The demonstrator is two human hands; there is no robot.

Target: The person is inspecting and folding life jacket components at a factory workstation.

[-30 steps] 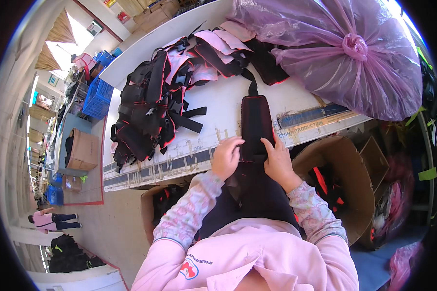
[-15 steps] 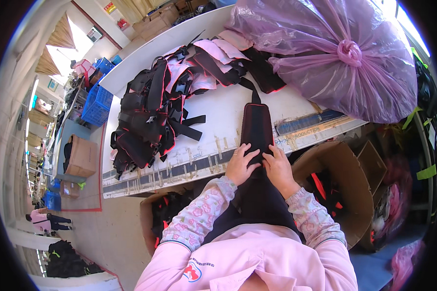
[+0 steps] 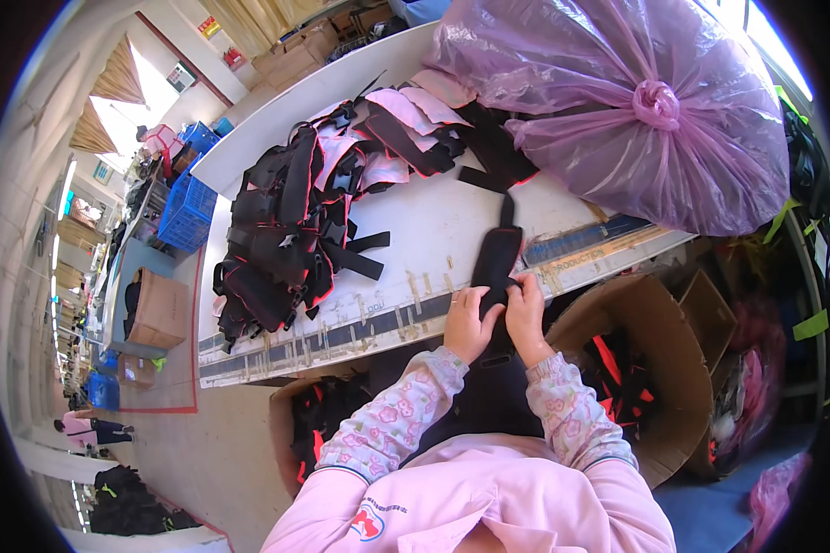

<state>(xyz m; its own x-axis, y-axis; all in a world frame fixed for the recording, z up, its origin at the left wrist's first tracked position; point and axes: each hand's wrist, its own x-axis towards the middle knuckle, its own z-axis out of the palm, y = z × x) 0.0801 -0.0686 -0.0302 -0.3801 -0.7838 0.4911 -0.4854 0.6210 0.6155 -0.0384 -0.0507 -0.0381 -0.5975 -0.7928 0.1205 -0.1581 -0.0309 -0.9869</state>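
Note:
A black padded strap (image 3: 499, 254) with thin red edging and a webbing tail at its far end lies over the table's front edge. My left hand (image 3: 468, 323) grips its near end from the left, thumb on top. My right hand (image 3: 527, 313) closes on the same end from the right, fingertips near the left thumb. Left of the strap, a pile of similar black padded straps (image 3: 272, 221) with buckles, pink undersides and red edges covers the table. Part of the near end is hidden under my hands.
A large tied purple plastic bag (image 3: 609, 111) fills the table's far right. Below the white table (image 3: 415, 235) stand an open cardboard box (image 3: 673, 405) at right and another box of black and red pieces (image 3: 327, 405) at left. A person (image 3: 88, 431) is far off at left.
My hands have gone from resting flat with spread fingers to gripping the strap's near end. The strap now looks narrower and tilted, and its tail has swung to the right.

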